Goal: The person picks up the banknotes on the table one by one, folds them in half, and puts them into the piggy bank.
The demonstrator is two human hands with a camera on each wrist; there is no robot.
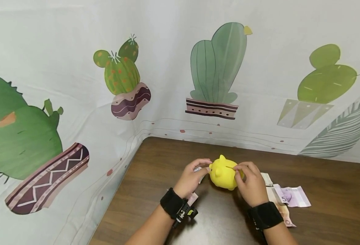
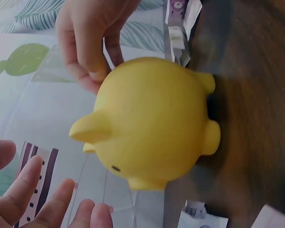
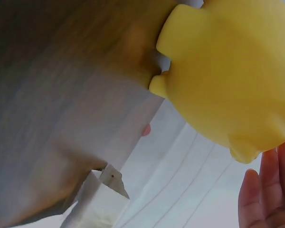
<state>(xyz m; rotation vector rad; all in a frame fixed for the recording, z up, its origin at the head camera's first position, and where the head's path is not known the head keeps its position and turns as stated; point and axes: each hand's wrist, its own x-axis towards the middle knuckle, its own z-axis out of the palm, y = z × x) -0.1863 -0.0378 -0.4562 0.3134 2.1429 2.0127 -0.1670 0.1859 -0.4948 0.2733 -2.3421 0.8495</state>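
A yellow piggy bank (image 1: 222, 177) stands on its feet on the wooden table, its snout toward my left hand (image 1: 192, 177). That hand is beside the snout; the left wrist view shows its fingers (image 2: 54, 209) spread and relaxed, holding nothing. My right hand (image 1: 252, 183) is at the rear top of the bank, thumb and index fingertips right by the slot. From the left wrist view, the right hand's fingers (image 2: 90, 52) bend down behind the bank's rounded top. I cannot tell whether anything is pinched between them.
Right of the bank lie several banknotes, among them a purple one (image 1: 294, 197) marked 5 and an orange one (image 1: 285, 214). A pinkish note (image 1: 193, 199) lies by my left wrist, another (image 2: 202, 219) near the snout. Behind the table (image 1: 173, 153) hangs a cactus-print cloth (image 1: 164, 68).
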